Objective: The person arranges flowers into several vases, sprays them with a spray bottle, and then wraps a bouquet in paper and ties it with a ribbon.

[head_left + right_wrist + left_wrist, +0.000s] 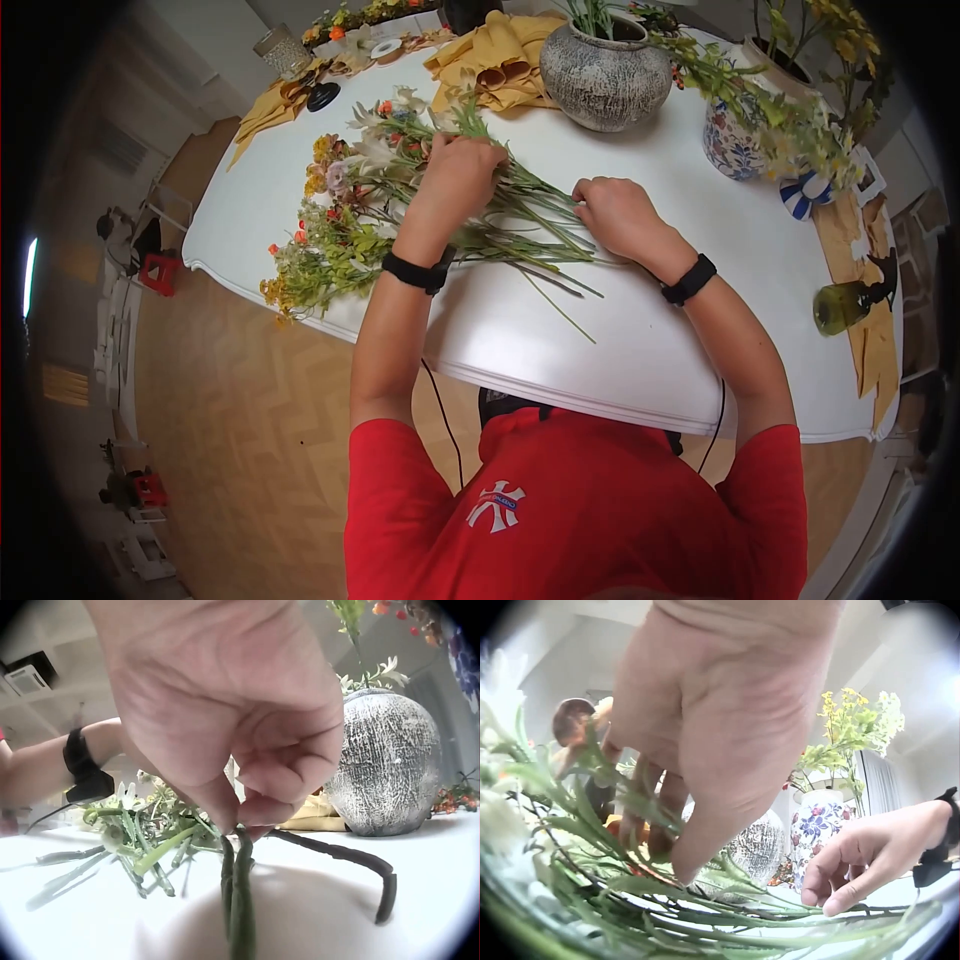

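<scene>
One broad white table [645,325] fills the work area, with a round, rough-textured grey pot [608,80] standing near its far side; places here are told from that pot, as the person sees it. Spread to the left of the pot and nearer the person lies a large loose heap of flowers [380,185], blooms pointing left, bare stems fanning right and crossing one another.

Two hands work at this heap. The left hand [460,175], left of the pot and nearer the person, reaches down over the middle of the heap, thumb and bent fingers closed around leafy stems [649,877]. The right hand [625,215], on the person's side of the pot, pinches the ends of thin green stems [241,900] between thumb and fingertips, its other fingers curled in.

The step in hand looks like gathering or separating stems. The next move probably calls for a light, steady pinch and a slow draw, since crossed stems could drag their neighbours.

Smallest, one dark stem [337,851] pokes out beside the right fingertips; whether it is pinched too, I cannot tell.
</scene>
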The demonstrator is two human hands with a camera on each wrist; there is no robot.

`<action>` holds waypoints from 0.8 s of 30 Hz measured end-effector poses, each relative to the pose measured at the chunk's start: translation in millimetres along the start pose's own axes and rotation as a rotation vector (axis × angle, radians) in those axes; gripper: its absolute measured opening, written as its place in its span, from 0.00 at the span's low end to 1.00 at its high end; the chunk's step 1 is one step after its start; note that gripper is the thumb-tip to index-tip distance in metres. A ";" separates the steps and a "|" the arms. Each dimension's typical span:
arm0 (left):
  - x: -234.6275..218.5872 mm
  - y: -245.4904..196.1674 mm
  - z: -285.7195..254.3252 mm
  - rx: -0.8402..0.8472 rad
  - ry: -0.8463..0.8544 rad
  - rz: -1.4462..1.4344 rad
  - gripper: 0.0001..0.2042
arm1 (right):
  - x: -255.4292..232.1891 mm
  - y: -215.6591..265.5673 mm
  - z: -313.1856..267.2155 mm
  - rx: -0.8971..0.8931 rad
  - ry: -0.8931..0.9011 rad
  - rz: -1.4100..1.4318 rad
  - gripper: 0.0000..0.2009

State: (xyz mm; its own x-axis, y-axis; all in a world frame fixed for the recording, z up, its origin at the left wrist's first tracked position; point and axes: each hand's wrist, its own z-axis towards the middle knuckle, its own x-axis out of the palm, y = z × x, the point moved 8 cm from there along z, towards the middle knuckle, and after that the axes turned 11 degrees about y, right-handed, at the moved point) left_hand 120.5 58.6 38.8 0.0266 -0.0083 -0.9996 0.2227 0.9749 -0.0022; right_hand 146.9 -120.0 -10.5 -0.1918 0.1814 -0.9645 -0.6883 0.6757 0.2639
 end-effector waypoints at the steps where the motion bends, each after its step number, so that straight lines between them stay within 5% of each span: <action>1: -8.4 -0.7 -3.4 0.018 -0.066 -0.004 0.14 | -0.9 1.0 -0.8 -0.023 -0.030 0.020 0.10; 6: -55.2 -10.6 -29.1 0.160 -0.532 0.048 0.12 | -18.7 0.8 -5.3 -0.117 -0.200 0.245 0.11; 9: -92.9 -29.0 -59.4 0.182 -0.823 0.076 0.16 | -38.1 1.9 -11.7 -0.049 -0.137 0.485 0.11; 13: -89.7 -34.9 -88.3 0.301 -0.961 0.065 0.11 | -63.0 9.2 -25.1 -0.092 -0.237 0.583 0.10; 17: -84.2 -19.4 -68.0 0.207 -0.750 -0.495 0.07 | -66.3 19.0 -34.4 -0.173 -0.272 0.705 0.11; 21: -53.2 -2.2 -42.0 0.037 -0.397 -1.205 0.17 | -60.8 35.4 -45.8 -0.253 -0.195 0.718 0.11; 23: -76.4 -26.3 -54.6 0.110 -0.594 -1.557 0.19 | -70.9 49.2 -60.0 -0.270 -0.141 0.688 0.11; 24: -77.5 -26.0 -56.9 0.209 -0.507 -1.538 0.19 | -70.1 50.1 -63.1 -0.314 -0.158 0.703 0.12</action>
State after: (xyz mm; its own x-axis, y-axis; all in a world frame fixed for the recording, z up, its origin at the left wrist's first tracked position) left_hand 57.2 46.5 114.8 -0.0430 -0.9977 0.0517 0.4601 -0.0657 -0.8855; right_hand 81.8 -144.0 70.7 -0.5700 0.6070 -0.5538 -0.6127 0.1350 0.7787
